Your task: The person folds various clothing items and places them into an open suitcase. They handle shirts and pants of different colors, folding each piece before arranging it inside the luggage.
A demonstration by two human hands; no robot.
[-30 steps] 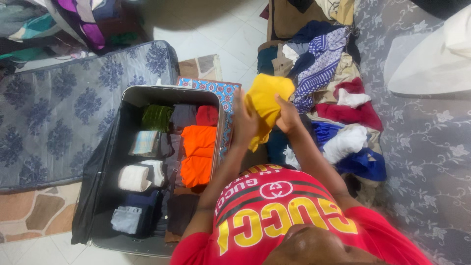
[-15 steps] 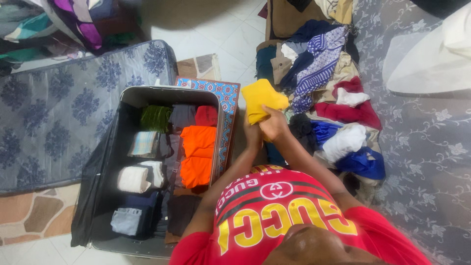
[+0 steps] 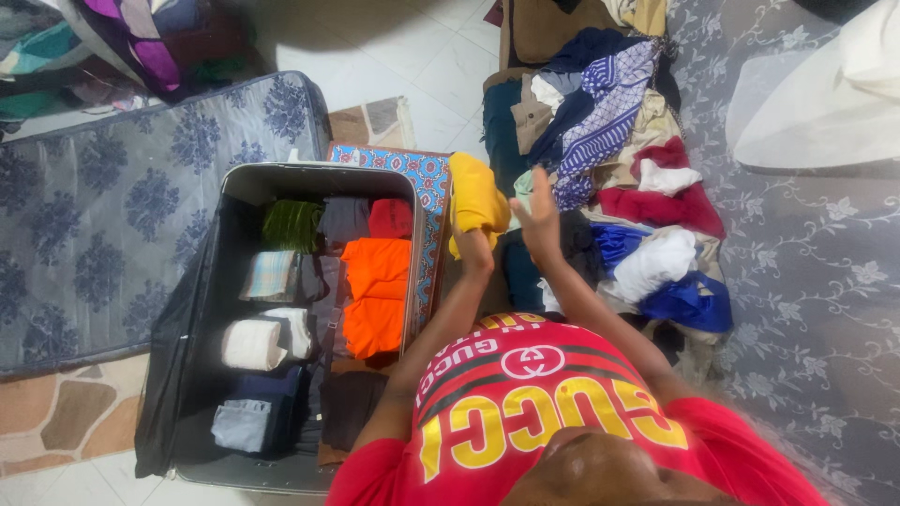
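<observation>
Left hand: closed around the lower end of a folded yellow garment, held upright just past the right rim of the suitcase.
Right hand: open, fingers spread and palm turned toward the yellow garment, just beside it but not touching; it holds nothing.
Mattress: blue floral cover, far left; its near edge runs alongside the suitcase's dark lining flap.
Suitcase: open on the floor, lid side left, grey rim visible along the top and right edges.
Suitcase contents: green roll, grey and red folds beside it, striped and white rolls below, denim at the near end, orange garment along the right wall.
Open room in suitcase: dark gaps between the left column of rolls and the orange garment.
Patterned mat: blue and red, showing in a narrow strip between the suitcase's right wall and the hands.
Clothes pile: loose mixed garments right of the hands, spilling over the bed's edge.
Bed: grey floral sheet, far right.
Tiled floor: pale, bare stretch above the suitcase.
</observation>
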